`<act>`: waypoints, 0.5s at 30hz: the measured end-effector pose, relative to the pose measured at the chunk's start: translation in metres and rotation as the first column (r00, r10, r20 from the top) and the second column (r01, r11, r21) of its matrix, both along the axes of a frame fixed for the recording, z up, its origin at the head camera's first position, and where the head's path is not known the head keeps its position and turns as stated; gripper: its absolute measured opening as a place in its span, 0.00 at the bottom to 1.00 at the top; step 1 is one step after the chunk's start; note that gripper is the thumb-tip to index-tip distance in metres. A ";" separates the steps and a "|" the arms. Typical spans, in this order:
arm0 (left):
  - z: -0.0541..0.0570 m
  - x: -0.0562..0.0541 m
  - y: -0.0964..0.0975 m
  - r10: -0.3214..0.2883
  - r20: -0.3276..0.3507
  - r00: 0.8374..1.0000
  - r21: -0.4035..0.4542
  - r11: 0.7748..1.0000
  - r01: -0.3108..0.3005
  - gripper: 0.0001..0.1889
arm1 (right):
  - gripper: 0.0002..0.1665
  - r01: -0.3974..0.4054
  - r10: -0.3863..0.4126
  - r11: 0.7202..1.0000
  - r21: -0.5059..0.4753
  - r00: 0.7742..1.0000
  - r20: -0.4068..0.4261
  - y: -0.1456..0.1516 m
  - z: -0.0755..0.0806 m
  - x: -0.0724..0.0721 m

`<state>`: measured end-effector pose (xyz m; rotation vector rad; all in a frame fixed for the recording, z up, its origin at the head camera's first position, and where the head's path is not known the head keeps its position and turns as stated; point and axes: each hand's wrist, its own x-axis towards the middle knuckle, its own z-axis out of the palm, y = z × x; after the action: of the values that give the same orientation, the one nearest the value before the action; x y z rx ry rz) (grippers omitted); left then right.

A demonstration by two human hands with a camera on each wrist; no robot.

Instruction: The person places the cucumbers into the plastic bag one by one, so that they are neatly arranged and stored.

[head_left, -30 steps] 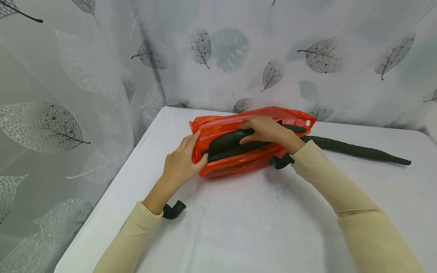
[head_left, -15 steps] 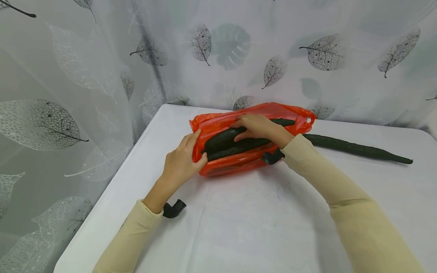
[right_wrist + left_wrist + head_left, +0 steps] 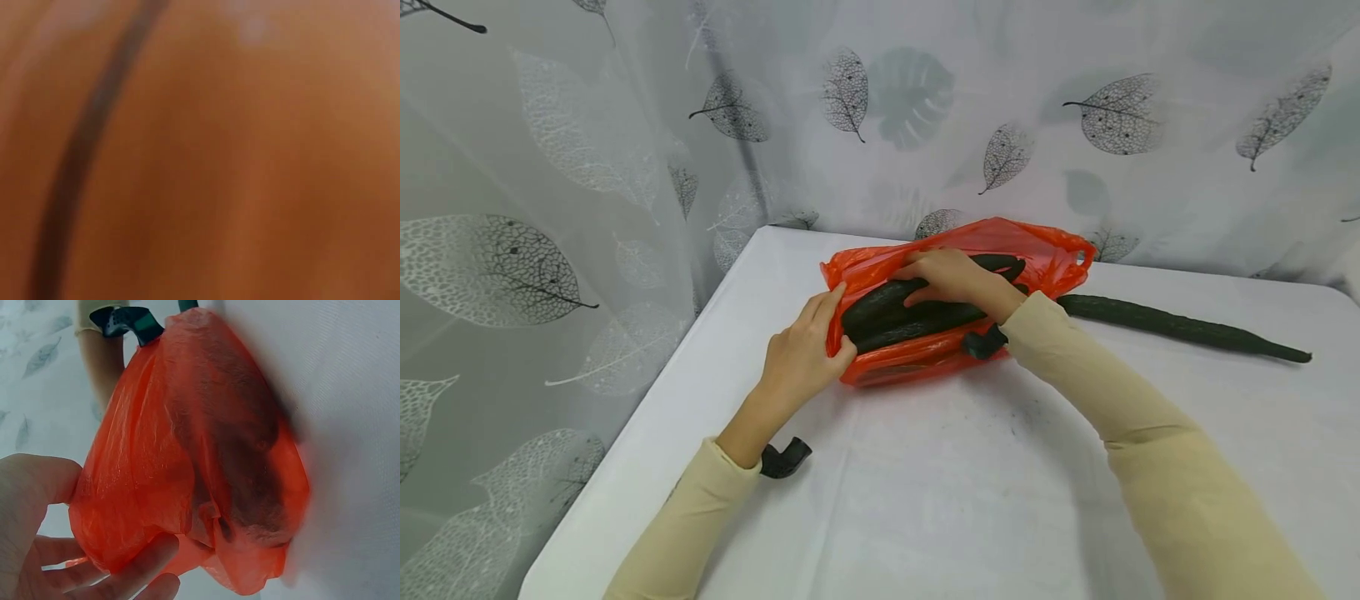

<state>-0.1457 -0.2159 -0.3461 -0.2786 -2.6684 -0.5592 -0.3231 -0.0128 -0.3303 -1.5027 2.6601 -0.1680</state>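
A red-orange plastic bag (image 3: 992,237) lies on its side with several dark green cucumbers (image 3: 925,325) in its opening. My right hand (image 3: 949,275) reaches into the bag and grips the upper cucumber (image 3: 874,307) from above. At the bag's left end, my left hand (image 3: 801,346) holds the edge between thumb and fingers. The left wrist view shows the thumb on one side of the bag (image 3: 131,481) and the fingers behind it, dark shapes showing through the plastic. Only blurred orange plastic (image 3: 250,156) and a dark curved strip fill the right wrist view.
One long cucumber (image 3: 1180,323) lies outside the bag, to its right, on the white-covered table (image 3: 962,500). A curtain with leaf prints (image 3: 910,92) hangs behind and along the left side. Black wrist mounts (image 3: 786,457) stick out below both wrists.
My right hand has moved left, sliding the gripped cucumber further toward the bag's left end. The bag's upper rim has risen slightly. My left hand keeps its hold in the same place.
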 end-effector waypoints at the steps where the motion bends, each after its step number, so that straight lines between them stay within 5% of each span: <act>1: 0.000 0.000 0.000 -0.003 -0.002 1.000 0.000 1.000 0.003 0.35 | 0.31 0.005 -0.005 1.000 0.004 1.000 -0.001 -0.001 -0.001 -0.001; 15: 0.001 0.002 0.001 -0.006 0.004 1.000 0.016 1.000 0.005 0.33 | 0.27 -0.052 0.051 0.999 0.013 0.996 0.069 -0.011 -0.008 -0.009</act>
<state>-0.1441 -0.2144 -0.3453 -0.2805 -2.6668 -0.5835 -0.3318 -0.0240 -0.3381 -1.5309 2.5615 -0.1929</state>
